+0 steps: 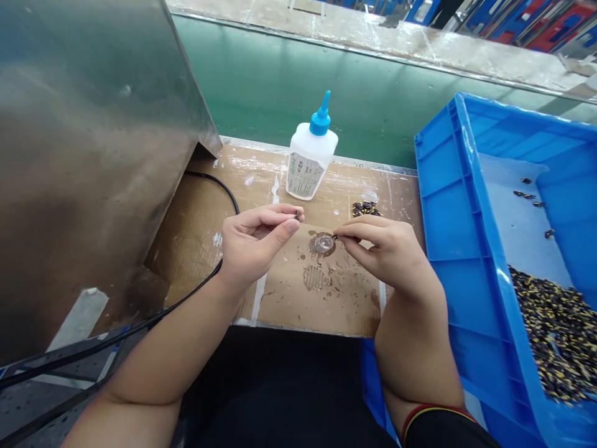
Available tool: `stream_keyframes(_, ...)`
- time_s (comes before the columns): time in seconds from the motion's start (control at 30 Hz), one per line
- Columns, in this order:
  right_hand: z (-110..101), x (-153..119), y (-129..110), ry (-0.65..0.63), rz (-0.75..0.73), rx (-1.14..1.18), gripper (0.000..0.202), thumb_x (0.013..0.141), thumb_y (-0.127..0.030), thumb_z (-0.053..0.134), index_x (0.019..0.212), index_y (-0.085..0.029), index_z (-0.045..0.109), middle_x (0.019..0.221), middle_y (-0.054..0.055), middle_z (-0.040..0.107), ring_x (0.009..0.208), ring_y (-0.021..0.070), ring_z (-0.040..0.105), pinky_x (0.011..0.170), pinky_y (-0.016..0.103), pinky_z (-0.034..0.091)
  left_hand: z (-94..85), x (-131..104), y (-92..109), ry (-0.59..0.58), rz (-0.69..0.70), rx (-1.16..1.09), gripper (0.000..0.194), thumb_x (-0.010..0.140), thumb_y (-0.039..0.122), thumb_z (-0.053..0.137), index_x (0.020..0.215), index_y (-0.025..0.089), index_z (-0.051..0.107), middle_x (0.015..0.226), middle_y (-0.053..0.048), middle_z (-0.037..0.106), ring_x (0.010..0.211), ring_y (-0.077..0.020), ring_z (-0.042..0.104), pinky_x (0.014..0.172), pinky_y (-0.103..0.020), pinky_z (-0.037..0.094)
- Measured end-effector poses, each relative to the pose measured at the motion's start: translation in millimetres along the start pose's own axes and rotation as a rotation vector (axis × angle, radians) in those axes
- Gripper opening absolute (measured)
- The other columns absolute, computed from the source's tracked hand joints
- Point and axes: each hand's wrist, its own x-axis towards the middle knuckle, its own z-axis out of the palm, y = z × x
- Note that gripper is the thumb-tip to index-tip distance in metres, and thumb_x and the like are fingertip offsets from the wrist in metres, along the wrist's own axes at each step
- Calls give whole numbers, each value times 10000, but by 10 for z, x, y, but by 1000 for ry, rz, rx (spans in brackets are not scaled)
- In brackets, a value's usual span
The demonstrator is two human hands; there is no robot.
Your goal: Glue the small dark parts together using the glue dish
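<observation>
Between the thumb and fingers of my left hand is pinched a small dark part, its kind too small to tell. My right hand pinches another tiny dark piece at the edge of a small round clear dish. The dish sits on stained cardboard with wet marks around it. Behind my right hand lies a little pile of black and yellow parts. Beyond both hands stands a white squeeze bottle with a blue pointed cap and a printed label.
A large blue bin at the right holds a heap of black and yellow parts, with several loose ones further back. A metal housing rises at the left. A black cable crosses the cardboard's left side. A green panel runs behind.
</observation>
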Motion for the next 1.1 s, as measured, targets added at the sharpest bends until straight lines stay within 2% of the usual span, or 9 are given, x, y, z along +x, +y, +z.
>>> stream_keyframes(0.33,70,25,-20,-74,-31,13,164,1041,-164,657,1047,-214,812,1026,27,819,820,171,768,743,293,601,3,0,9,14,-3,33,147,868,140,897,912,278,873,1036,-35,834,976,-179,811,922,-314,678)
stream_keyframes(0.7,71,44,-24,-96,-41,23,170,1017,-132,660,1024,-212,810,1004,15,818,792,162,760,726,278,586,3,-3,13,21,-16,53,94,865,199,911,901,275,868,1029,-43,831,972,-196,810,932,-361,693)
stream_keyframes(0.93,74,24,-21,-55,-55,11,152,1020,-138,672,1016,-212,805,1024,23,806,841,163,763,755,280,598,6,-8,19,37,-27,68,85,848,242,935,885,268,863,1014,-44,828,960,-199,811,925,-360,695)
stream_keyframes(1.1,82,29,-29,-94,-48,7,164,1027,-150,658,1026,-225,804,1027,25,809,840,174,765,730,294,595,15,-7,28,42,-28,68,81,848,255,936,883,264,863,1013,-48,829,958,-198,810,920,-356,690)
